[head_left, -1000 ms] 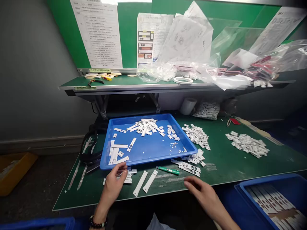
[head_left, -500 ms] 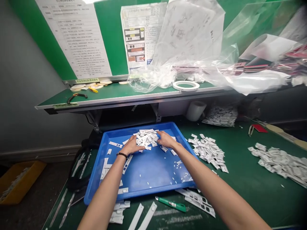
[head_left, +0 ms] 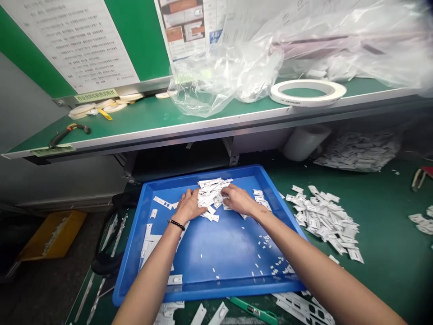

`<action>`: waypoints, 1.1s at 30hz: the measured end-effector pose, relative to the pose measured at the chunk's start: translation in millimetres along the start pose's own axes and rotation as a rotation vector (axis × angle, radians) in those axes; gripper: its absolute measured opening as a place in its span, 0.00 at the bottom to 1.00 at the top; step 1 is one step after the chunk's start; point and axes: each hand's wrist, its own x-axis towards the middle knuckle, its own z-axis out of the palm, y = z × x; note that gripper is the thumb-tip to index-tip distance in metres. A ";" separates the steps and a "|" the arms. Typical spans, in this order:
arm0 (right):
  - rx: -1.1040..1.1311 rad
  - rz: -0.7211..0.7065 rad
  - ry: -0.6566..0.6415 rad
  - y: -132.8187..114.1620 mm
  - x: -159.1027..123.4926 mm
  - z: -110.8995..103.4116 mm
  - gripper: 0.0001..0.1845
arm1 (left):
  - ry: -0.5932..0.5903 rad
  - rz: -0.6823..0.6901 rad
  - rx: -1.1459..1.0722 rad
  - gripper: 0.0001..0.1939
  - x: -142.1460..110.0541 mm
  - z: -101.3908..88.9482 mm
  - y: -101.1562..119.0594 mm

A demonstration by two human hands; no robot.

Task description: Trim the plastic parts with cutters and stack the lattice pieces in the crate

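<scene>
Both my hands are inside a shallow blue plastic tray (head_left: pixel 219 257), resting on a loose pile of small white strips (head_left: pixel 211 192). My left hand (head_left: pixel 188 206), with a black bead bracelet at the wrist, lies on the pile's left side. My right hand (head_left: pixel 238 201) presses on its right side, fingertips among the strips. Longer white strips (head_left: pixel 149 243) lie along the tray's left side, partly hidden by my left forearm. Tiny white bits are scattered across the tray's near right part.
A heap of white pieces (head_left: pixel 324 221) lies on the green mat right of the tray. A green pen-like tool (head_left: pixel 253 310) and white strips lie by the tray's near edge. Above stand a shelf (head_left: pixel 169 119), a white tape ring (head_left: pixel 307 92) and a clear plastic bag (head_left: pixel 223 76).
A second ago my hands were at the near table edge; they have since moved forward into the tray onto the pile. The view has moved closer and shifted, and the strips are pushed together.
</scene>
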 end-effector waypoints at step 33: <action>-0.374 -0.071 -0.035 -25.5 -63.7 46.0 0.13 | 0.007 -0.028 0.000 0.12 -134.2 25.2 -71.7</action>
